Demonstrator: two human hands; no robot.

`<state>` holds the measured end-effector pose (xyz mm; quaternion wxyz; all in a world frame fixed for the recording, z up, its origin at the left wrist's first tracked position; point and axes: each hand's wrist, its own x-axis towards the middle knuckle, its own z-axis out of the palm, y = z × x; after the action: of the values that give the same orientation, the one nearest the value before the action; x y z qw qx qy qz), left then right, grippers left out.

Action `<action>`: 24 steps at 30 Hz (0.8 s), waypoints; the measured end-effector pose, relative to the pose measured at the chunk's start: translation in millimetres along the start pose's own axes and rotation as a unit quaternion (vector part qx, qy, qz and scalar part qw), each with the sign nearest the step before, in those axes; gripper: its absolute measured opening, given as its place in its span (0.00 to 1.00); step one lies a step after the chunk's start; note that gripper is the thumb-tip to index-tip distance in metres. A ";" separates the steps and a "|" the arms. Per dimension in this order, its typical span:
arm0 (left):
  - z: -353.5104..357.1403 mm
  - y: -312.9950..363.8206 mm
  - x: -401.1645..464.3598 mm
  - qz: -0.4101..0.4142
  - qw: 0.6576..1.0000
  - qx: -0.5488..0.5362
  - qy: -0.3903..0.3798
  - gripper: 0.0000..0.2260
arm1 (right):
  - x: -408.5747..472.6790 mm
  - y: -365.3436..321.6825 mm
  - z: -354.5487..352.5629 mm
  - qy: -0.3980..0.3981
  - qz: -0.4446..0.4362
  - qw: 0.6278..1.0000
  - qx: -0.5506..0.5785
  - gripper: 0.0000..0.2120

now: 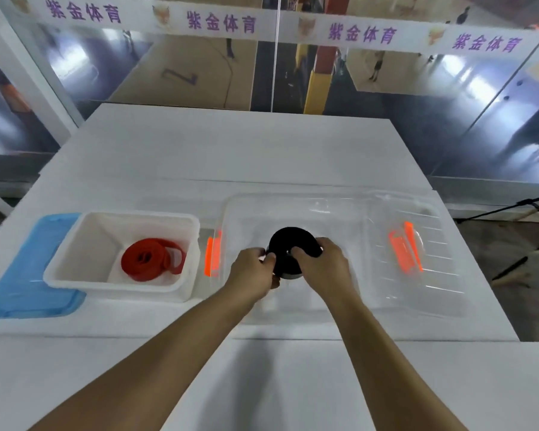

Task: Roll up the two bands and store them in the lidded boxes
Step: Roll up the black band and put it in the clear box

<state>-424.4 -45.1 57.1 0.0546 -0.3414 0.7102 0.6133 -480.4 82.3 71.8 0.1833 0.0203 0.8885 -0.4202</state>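
Taking the clear box (293, 213) as my landmark: well to its left a blue lid (22, 275) lies flat on the table (231, 150), and the white box (122, 287) sits partly on it, open, with the red band (150, 259) coiled loosely inside. Over the clear box I have my left hand (252, 272) and right hand (321, 265) both clenched around the black band (293, 244), fingers (302, 253) curled into the roll and pinching it from either side; whether it touches the box floor I cannot tell. To do this step well, I judge I should keep the coil squeezed until it rests on the bottom, then let go of both sides together so it doesn't spring open. Just right of the clear box lies the clear lid (417, 275) with its orange latches. My count: two bands, two boxes, two lids, neither lid on yet.
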 end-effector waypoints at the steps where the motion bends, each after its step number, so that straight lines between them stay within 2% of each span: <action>1: 3.3 -1.7 17.7 -0.009 1.000 0.003 0.006 0.09 | 15.0 3.1 5.6 -0.003 0.008 1.000 -0.003 0.16; 4: 12.4 -11.9 62.1 -0.043 0.998 0.050 0.019 0.03 | 54.1 16.9 26.6 -0.013 0.037 0.999 -0.027 0.20; 7: 22.7 -18.4 94.2 -0.072 0.993 0.089 0.004 0.03 | 89.0 32.0 46.9 -0.043 0.072 0.995 -0.050 0.24; 10: 33.5 -23.0 123.9 -0.108 0.988 0.107 -0.012 0.14 | 120.2 37.0 59.2 -0.080 0.101 0.989 -0.077 0.28; 13: 41.0 -24.7 139.1 -0.110 0.986 0.120 -0.033 0.17 | 144.1 42.5 64.9 -0.106 0.120 0.982 -0.100 0.28; 17: 47.4 -25.2 143.7 -0.109 0.975 0.168 -0.095 0.14 | 162.2 57.0 71.9 -0.118 0.131 0.975 -0.135 0.24; 21: 50.5 -23.6 140.7 -0.160 0.959 0.208 -0.111 0.08 | 163.0 57.3 74.8 -0.113 0.127 0.966 -0.193 0.23; 24: 50.0 -28.4 142.7 -0.115 0.953 0.253 -0.122 0.07 | 161.0 56.7 70.3 -0.108 0.113 0.965 -0.212 0.27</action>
<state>-534.4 -59.7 -49.5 0.2963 -0.3182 0.7859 0.4397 -597.9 46.9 -66.0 0.3244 0.0357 0.9242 -0.1984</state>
